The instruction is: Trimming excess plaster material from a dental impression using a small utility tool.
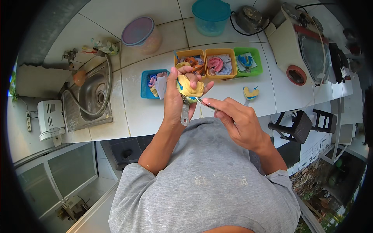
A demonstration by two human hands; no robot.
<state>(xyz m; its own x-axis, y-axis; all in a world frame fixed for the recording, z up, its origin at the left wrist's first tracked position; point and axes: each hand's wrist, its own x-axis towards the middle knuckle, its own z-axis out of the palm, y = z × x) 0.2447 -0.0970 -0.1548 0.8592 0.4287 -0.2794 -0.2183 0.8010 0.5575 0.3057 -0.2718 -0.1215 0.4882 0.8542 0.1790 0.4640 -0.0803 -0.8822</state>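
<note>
My left hand [173, 95] grips a dental impression tray filled with pale yellow plaster [189, 87], its fingers wrapped over the top. Blue impression material shows along the plaster's rim, and the tray's perforated metal handle [185, 115] points down toward me. In my right hand [244, 122] is a slim tool [207, 105] with a dark shaft and a thin bright tip. That tip meets the lower right edge of the plaster and blue material; its exact kind is too small to make out. A second tray with yellow plaster and blue material [251, 92] lies on the counter to the right.
Behind my hands stand a blue basket [145, 93], two yellow baskets [221, 76] and a green basket [254, 71], holding impressions and papers. Lidded tubs [142, 35] [211, 17] sit farther back. A steel sink [87, 116] is left, a boxy machine [289, 42] right, dark stools [297, 126] below.
</note>
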